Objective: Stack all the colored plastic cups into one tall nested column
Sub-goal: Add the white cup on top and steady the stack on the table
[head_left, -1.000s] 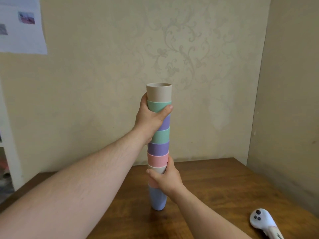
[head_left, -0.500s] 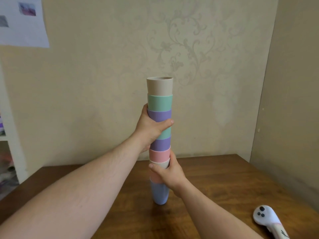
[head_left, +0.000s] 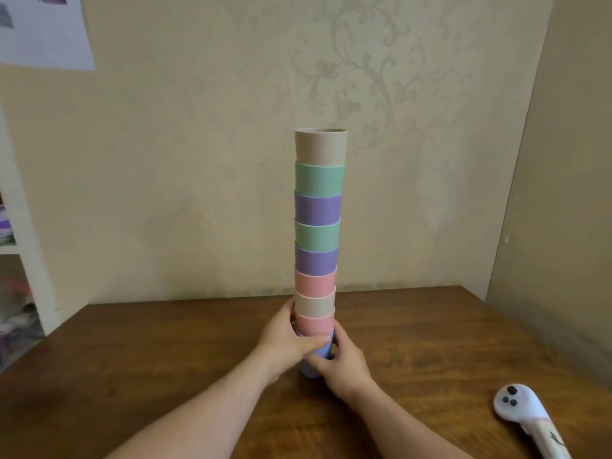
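While the wooden table (head_left: pixel 430 342) bears the nested cup column (head_left: pixel 318 226) with its long axis upright, the left hand (head_left: pixel 281 346) and right hand (head_left: pixel 344 362) grasp its base from opposite sides, equally near, fingers wrapped around the blue bottom cup (head_left: pixel 323 351).

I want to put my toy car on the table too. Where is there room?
Bare wood lies left of the cup column, out to the table edge, and between the column and the white controller. It is crowded at the column's base, where the left hand and right hand grip it.
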A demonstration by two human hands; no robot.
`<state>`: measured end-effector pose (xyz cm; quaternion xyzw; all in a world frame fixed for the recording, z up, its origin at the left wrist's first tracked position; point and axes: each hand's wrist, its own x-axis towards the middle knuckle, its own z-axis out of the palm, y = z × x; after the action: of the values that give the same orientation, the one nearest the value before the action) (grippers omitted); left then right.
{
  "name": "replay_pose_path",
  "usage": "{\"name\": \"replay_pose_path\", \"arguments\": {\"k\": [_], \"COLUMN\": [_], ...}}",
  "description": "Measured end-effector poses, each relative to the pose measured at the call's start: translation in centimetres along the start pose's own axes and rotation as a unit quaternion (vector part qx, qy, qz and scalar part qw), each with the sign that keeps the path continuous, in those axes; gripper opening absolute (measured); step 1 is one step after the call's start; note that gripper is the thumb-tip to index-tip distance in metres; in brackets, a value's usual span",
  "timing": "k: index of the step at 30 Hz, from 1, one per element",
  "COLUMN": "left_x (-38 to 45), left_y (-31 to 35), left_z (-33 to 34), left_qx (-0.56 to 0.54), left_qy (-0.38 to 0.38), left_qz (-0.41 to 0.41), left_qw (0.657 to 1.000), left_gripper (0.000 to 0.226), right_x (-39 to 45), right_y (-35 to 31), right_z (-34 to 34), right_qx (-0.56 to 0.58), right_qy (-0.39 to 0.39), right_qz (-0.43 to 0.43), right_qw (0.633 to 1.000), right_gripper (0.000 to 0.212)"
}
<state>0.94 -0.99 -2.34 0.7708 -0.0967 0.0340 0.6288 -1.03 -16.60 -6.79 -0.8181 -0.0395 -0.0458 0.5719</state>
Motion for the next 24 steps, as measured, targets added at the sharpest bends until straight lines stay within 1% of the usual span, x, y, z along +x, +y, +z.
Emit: {"name": "replay_pose_path", "arguments": {"k": [3,7,12,14,16,18,20,24], "left_x": [-0.1,1.3,4.9,6.4,7.9,9.4,11.0,13.8], "left_y": [-1.7,-3.0,-3.7,-4.1,-4.6,-5.0,-5.7,-7.4], "left_z": [0.0,-0.1,-0.1,-0.2,-0.5,-1.0,-1.8,-2.9], "left_qx": [0.017,0.024,0.049,0.059,0.058,0.058,0.058,0.045], "left_qy": [0.005,0.014,0.059,0.07,0.079,0.077,0.066,0.028], "left_qz": [-0.023,-0.036,-0.05,-0.049,-0.045,-0.042,-0.042,-0.045], "left_qw": [1.0,0.999,0.996,0.995,0.994,0.994,0.995,0.998], "left_gripper": [0.09,0.083,0.086,0.089,0.089,0.086,0.085,0.083], "right_x": [0.8,2.6,5.5,6.7,8.2,9.8,11.6,15.0], "right_y": [0.2,-0.1,0.0,0.2,0.4,0.8,1.0,1.4], "right_z": [-0.3,0.1,1.2,1.6,1.9,1.6,0.9,-0.4], "right_qx": [-0.011,-0.047,-0.12,-0.112,-0.096,-0.066,-0.047,-0.082], "right_qy": [0.008,0.02,0.028,0.04,0.039,0.02,-0.004,-0.032], "right_qz": [0.001,0.004,-0.018,-0.014,-0.008,0.002,0.01,-0.002], "right_qw": [1.0,0.999,0.992,0.993,0.995,0.998,0.999,0.996], "right_gripper": [0.07,0.066,0.068,0.068,0.072,0.079,0.082,0.072]}}
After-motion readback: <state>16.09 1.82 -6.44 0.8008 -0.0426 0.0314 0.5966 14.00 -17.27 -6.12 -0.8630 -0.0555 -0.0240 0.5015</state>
